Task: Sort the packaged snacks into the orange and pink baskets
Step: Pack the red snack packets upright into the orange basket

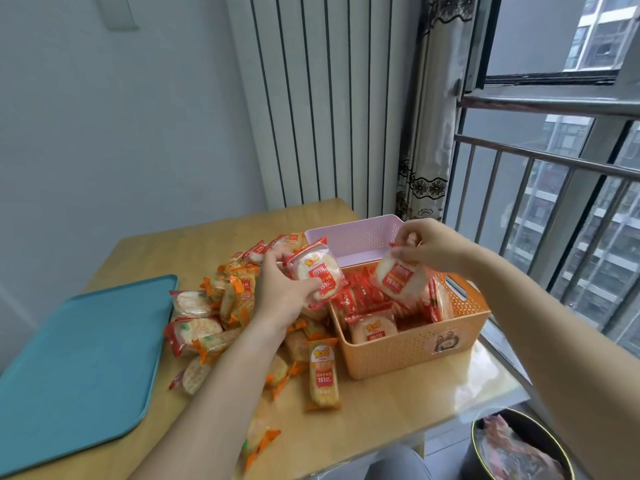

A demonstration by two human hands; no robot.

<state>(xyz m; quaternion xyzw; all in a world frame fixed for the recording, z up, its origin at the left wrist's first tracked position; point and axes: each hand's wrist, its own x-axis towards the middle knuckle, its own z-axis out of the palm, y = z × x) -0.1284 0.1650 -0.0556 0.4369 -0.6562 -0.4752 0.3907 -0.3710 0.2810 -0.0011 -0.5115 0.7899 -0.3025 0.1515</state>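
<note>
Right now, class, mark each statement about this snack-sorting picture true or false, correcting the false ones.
1. The left hand grips a round pack. True.
2. The right hand holds nothing. False: it pinches a second pack.
3. The pink basket stands behind the orange basket. True.
4. The orange basket is empty. False: red packs lie in it.
5. The teal tray is heaped with snacks. False: the heap lies on the table beside it.

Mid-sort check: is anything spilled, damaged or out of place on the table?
One orange-wrapped packet lies alone near the table's front edge, apart from the pile, and could get knocked off. Nothing looks torn or spilled. The left hand holds a red packet, the right hand a second red packet.
</note>
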